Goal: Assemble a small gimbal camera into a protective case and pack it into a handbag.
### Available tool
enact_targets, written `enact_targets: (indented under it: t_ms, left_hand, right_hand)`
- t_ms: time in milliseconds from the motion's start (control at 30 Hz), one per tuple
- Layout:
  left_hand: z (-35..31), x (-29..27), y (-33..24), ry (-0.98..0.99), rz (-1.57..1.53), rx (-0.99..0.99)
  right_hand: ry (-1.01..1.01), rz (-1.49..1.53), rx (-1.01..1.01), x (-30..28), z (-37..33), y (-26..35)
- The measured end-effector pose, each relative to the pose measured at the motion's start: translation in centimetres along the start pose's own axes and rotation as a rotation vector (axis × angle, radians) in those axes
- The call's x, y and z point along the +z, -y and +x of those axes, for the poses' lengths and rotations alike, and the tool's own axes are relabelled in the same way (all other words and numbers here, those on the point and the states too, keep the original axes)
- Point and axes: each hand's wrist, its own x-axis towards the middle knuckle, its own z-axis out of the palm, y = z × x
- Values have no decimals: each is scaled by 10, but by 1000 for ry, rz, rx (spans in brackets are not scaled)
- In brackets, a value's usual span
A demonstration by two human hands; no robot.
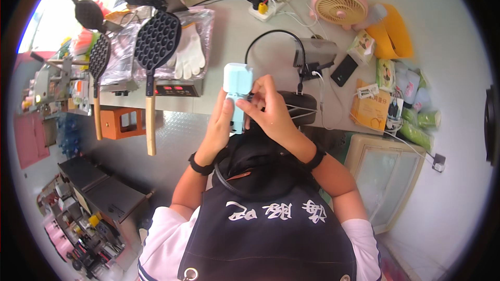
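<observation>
Above my lap I hold a light blue plastic device (238, 79) with a rounded block-like head and a narrower body joined below it; its exact kind I cannot make out. My left hand (216, 131) wraps the body from the left, thumb along its front. From the other side my right hand (272, 115) grips it, the thumb pressing near the joint and the bent fingers at the right edge. What those fingertips touch is partly hidden. Beneath both hands lies a black bag (250, 158) with a dark strap, against my black apron (271, 239).
Ahead stands a grey table (229, 31) with a pink fan (340, 4), a black phone (344, 70) and a black gooseneck stand (273, 32). At left, waffle irons (158, 41) with wooden handles jut past the edge near white gloves (189, 54). An orange stool (122, 123) is below.
</observation>
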Motion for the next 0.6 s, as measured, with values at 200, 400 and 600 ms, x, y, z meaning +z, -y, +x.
enact_targets:
  t_ms: [200,400,600]
  left_hand:
    - [-7,-12,4,110,81,-56]
    - [-3,-25,6,68,-62,-176]
    - [1,-26,-8,217,-182,-267]
  right_hand:
    - [98,148,91,-12,-6,-8]
    - [467,-283,293,-84,-6,-58]
    - [690,-1203,23,-80,-10,-80]
